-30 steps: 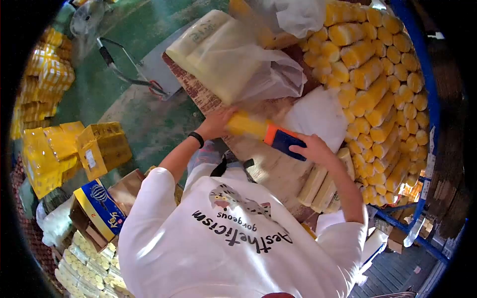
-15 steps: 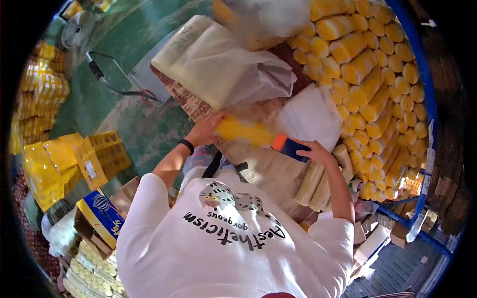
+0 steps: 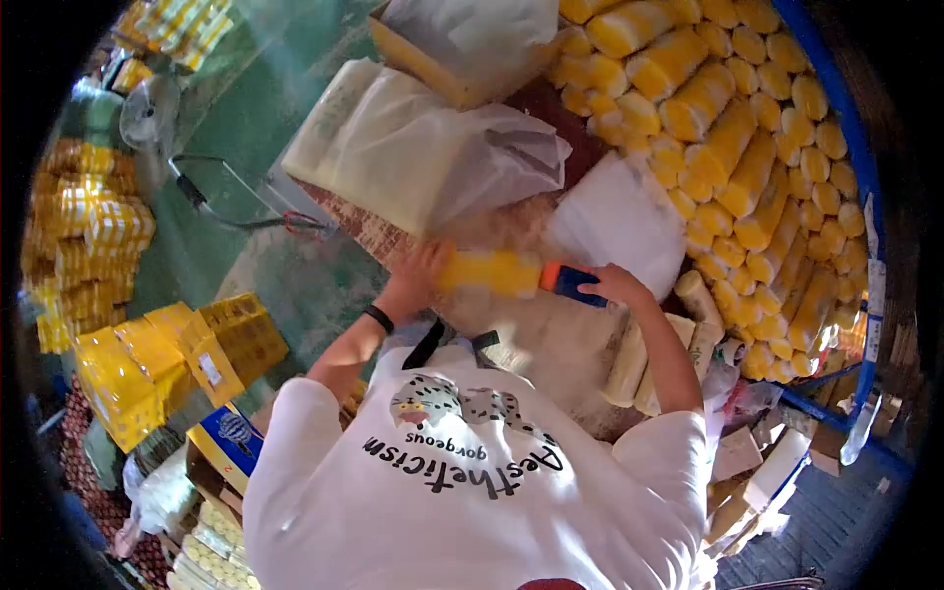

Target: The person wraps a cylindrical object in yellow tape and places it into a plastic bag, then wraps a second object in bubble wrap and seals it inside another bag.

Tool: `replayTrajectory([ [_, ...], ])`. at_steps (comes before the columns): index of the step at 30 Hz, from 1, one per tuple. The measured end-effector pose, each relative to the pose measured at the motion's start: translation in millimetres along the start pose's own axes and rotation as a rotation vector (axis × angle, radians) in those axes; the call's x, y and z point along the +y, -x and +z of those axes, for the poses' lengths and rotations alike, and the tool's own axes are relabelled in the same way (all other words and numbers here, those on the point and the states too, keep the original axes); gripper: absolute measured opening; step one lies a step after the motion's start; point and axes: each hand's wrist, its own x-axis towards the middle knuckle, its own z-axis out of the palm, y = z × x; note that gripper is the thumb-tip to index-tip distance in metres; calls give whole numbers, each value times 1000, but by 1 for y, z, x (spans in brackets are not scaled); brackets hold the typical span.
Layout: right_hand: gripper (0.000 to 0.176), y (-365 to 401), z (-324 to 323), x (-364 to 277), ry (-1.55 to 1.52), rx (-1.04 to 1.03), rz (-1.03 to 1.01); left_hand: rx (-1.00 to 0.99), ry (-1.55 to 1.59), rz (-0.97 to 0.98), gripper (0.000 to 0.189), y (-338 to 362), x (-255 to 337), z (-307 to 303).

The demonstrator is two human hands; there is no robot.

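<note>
A yellow cylindrical roll, blurred by motion, lies crosswise in front of the white shirt. My left hand is closed round its left end. At the other end sits a dark blue tool with an orange band, and my right hand grips it. The tool's orange edge meets the roll's right end. Beyond the hands, a clear plastic bag of pale sheets rests on the worn wooden board. White sheet material lies beside the right hand.
Stacked yellow rolls fill the right side inside a blue frame. An open carton stands at the top. Yellow taped boxes and a blue-yellow box are at left. Pale rolls lie near my right forearm.
The view has shifted, so the surroundings appear displaced. The blue tool has turned slightly and stays at the roll's right end. Both hands keep their holds.
</note>
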Motion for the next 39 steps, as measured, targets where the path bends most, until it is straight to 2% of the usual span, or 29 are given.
replayTrajectory([
  [2,52,-10,-1,-15,146,53,-12,-53,-59,28,75,-19,38,-2],
  [4,51,-31,6,-1,169,-22,9,-144,-9,97,73,-54,77,17],
  [5,50,-36,6,4,183,-54,23,-84,-110,135,72,-68,95,45],
  [6,49,-27,-6,-18,218,-151,129,-16,-211,174,71,-81,110,82],
  [7,51,-29,6,-11,249,-72,83,54,-308,213,70,-92,119,101],
  [10,54,13,4,-26,5,19,118,-233,33,59,79,-116,139,50],
  [11,55,20,9,-22,-57,21,116,-221,73,86,81,-111,141,46],
  [13,58,33,6,-21,-125,41,126,-180,122,144,85,-113,127,32],
  [15,60,69,4,-26,-144,36,162,-243,345,128,88,-105,125,-14],
  [16,52,79,13,-19,-164,152,40,-281,462,110,90,-98,126,-39],
  [19,53,157,-26,-90,-275,195,-72,-194,554,81,105,-71,113,-97],
  [22,52,148,-4,-133,-226,379,-186,-278,690,184,107,-58,90,-130],
  [25,50,122,9,-151,-263,430,-199,-246,657,192,110,-46,56,-116],
  [26,49,113,19,-155,-280,600,-279,-294,707,96,110,-39,49,-118],
  [29,48,105,13,-172,-390,545,-243,-21,638,252,109,-29,43,-113],
  [30,48,93,17,-171,-342,611,-300,21,720,164,102,-27,47,-110],
  [33,46,92,18,-177,-446,640,-348,110,594,121,96,-28,39,-100],
  [36,50,89,30,-159,-651,525,-385,104,498,138,92,-27,40,-107],
  [39,47,73,61,-124,-639,573,-495,18,417,158,95,-27,44,-102],
])
